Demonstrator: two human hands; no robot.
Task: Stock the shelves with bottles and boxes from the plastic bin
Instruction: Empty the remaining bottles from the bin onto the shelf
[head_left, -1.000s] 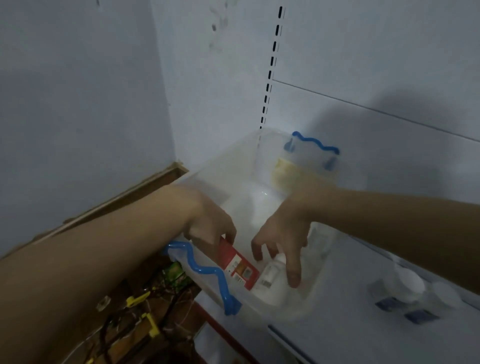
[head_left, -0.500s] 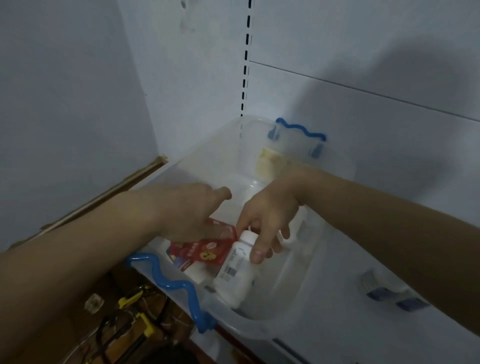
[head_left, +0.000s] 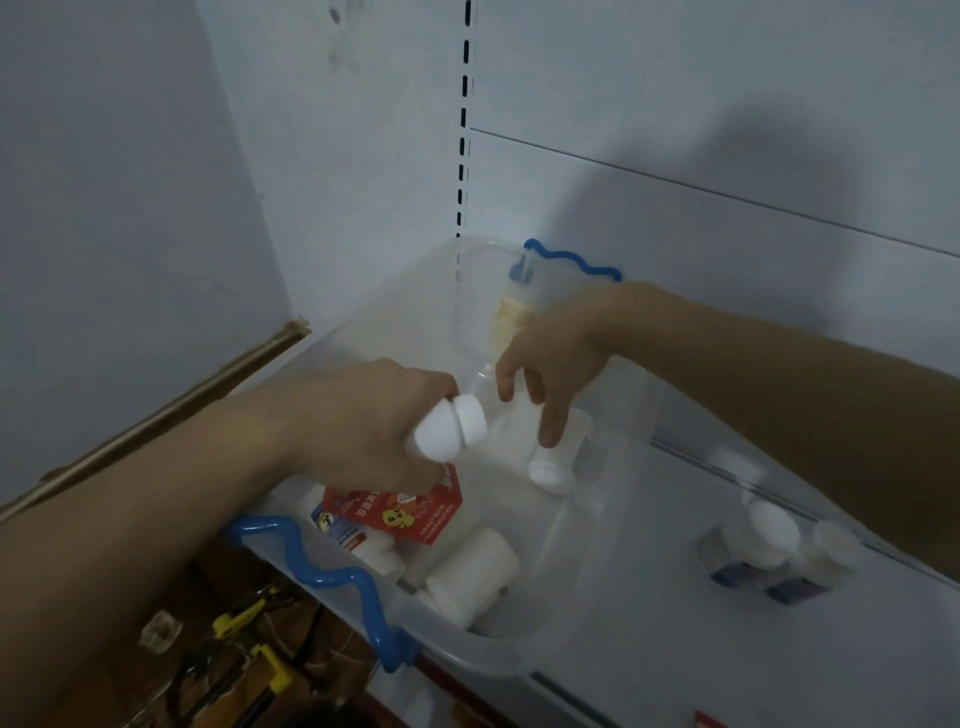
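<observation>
Clearly we have a small white bottle (head_left: 449, 431) in our left hand (head_left: 358, 426), fingers curled round its body so the capped end points toward the shelf side; held that way it should come out of the clear plastic bin (head_left: 597, 613) without snagging the wall. Our right hand (head_left: 550, 358) hangs over the bin's far half with its fingers spread and drooping, one fingertip at another white bottle (head_left: 563, 452) lying on its side; it grips nothing yet, and we judge it is reaching for that one. Below the left hand lie a red box (head_left: 400, 512) and a fat white bottle (head_left: 470, 577). The bin sits on the white shelf (head_left: 649, 675), where a few bottles (head_left: 769, 535) already stand to the right, near the bin, so each carry is short.
</observation>
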